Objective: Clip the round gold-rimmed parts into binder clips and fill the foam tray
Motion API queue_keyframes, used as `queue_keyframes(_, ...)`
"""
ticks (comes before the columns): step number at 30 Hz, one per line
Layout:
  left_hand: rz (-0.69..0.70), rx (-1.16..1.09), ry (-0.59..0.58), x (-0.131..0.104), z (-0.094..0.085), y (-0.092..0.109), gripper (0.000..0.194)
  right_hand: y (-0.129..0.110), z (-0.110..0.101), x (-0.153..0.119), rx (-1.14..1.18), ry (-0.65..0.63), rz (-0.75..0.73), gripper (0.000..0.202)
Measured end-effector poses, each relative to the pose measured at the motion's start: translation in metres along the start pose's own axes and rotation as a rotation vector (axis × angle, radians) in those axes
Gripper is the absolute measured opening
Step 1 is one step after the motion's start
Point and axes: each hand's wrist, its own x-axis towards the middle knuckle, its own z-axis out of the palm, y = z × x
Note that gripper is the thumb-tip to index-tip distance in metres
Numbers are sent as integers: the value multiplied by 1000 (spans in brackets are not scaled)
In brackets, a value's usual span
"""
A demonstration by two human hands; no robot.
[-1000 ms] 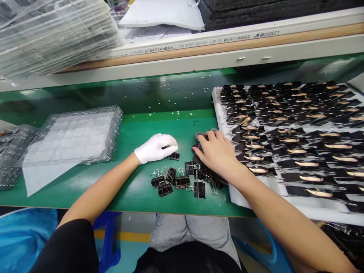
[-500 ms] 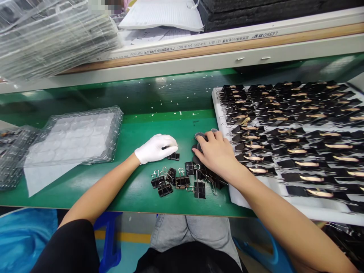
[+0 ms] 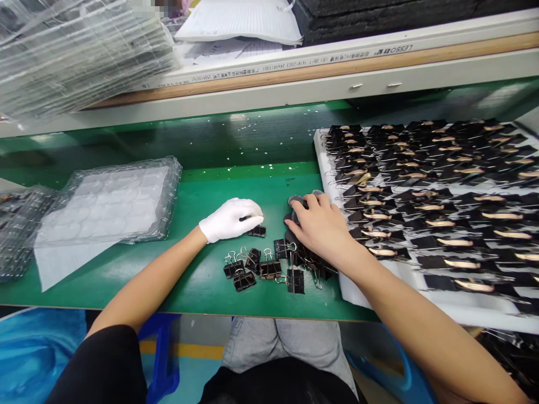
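Note:
My left hand [image 3: 232, 219], in a white glove, is closed with thumb and fingertips pinched together. Just under those fingertips is a black binder clip [image 3: 257, 230], its wire handle partly hidden by them. Bare and curled, my right hand [image 3: 322, 224] lies over a small heap of dark round pieces [image 3: 296, 200] beside the white tray; its fingertips are partly out of sight among them. Between and below the hands, several loose black binder clips [image 3: 270, 269] with silver wire handles lie on the green table [image 3: 202, 292].
On the right, a white foam tray [image 3: 353, 289] carries rows of binder clips gripping black pieces with beige strips. Clear plastic trays [image 3: 113, 202] with a white sheet are stacked at left. Papers [image 3: 240, 22] and more clear trays [image 3: 80, 62] lie on the shelf above.

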Motion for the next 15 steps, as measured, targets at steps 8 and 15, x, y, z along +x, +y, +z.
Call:
queue_keyframes(8, 4, 12, -7, 0, 0, 0, 33, 1, 2, 0, 5, 8, -10, 48)
queue_keyframes(15, 8, 6, -4, 1, -2, 1, 31, 0, -2, 0, 18, 0, -3, 47)
